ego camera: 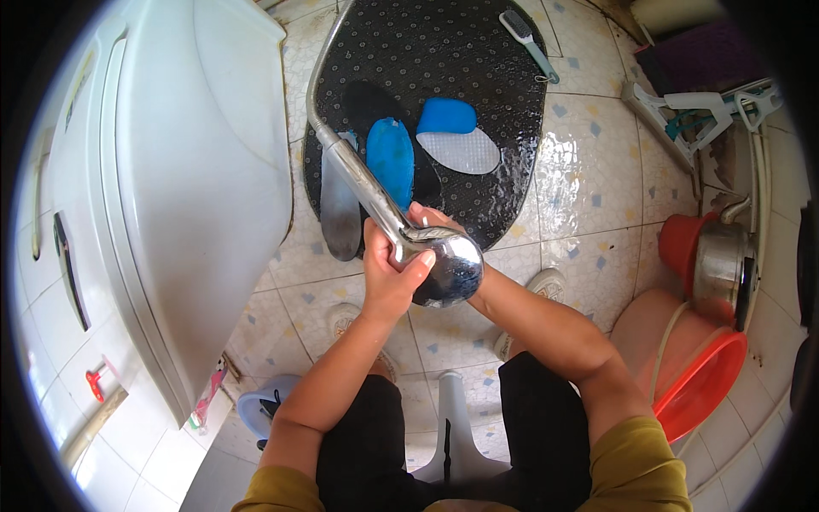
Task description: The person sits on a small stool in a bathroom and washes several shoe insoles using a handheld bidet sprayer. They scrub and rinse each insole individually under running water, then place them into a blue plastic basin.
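My left hand (391, 275) grips a chrome shower head (451, 265) at its neck, thumb over the top. A metal hose (313, 89) runs from its handle. My right hand (438, 216) is mostly hidden behind the head; only some fingers show past its far edge. Beyond them, a blue insole (390, 160) lies on a wet black dotted mat (448, 38). To its right is another insole, white with its blue end folded over (448, 115). A grey insole (340, 217) lies under the handle at the mat's left edge. Dark insoles (372, 102) are beside the blue one.
A scrub brush (528, 45) lies at the mat's upper right. A white appliance (217, 160) stands on the left. On the right are a squeegee-type mop head (704, 115), a metal pot (720, 269) and a red basin (704, 384). Wet tiles (582, 166) surround the mat.
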`<action>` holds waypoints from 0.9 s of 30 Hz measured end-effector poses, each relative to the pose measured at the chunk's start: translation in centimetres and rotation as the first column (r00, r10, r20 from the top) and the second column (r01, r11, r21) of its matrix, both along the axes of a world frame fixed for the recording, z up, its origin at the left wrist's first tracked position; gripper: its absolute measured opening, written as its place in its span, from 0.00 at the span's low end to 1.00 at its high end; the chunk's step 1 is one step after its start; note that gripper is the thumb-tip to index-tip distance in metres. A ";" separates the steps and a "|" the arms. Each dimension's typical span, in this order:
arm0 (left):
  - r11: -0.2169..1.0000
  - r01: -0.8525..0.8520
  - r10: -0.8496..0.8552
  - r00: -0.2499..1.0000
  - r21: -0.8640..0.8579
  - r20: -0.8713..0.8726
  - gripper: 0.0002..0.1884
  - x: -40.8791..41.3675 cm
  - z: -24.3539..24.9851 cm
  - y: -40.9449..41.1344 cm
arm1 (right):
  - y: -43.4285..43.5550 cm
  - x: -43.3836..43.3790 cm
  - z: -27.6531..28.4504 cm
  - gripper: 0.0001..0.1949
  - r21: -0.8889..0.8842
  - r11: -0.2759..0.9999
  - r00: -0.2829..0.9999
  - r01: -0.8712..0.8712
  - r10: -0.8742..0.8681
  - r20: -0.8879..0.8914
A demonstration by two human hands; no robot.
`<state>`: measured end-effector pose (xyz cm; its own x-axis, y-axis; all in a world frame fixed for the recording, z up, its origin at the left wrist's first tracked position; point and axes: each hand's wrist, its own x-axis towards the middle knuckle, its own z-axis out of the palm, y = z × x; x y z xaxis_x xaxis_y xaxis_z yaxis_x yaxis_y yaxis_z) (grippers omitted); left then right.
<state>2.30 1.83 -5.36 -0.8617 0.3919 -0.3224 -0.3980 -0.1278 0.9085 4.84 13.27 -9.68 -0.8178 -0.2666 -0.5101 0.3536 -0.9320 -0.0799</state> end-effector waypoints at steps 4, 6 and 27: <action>1.000 0.021 -0.020 0.999 -0.023 0.032 0.27 0.8 -0.5 0.4 | 0.6 0.8 -0.5 0.11 -0.055 0.998 1.000 0.008 -0.007 0.019; 0.997 0.074 -0.075 0.995 0.022 0.072 0.30 0.8 -0.8 0.1 | 0.7 1.2 -0.7 0.12 -0.062 0.998 0.998 -0.001 0.005 0.061; 0.997 0.052 -0.066 0.942 0.050 0.328 0.29 -0.3 0.5 -1.2 | 2.1 0.2 3.6 0.28 0.300 0.940 0.986 -0.162 0.146 0.075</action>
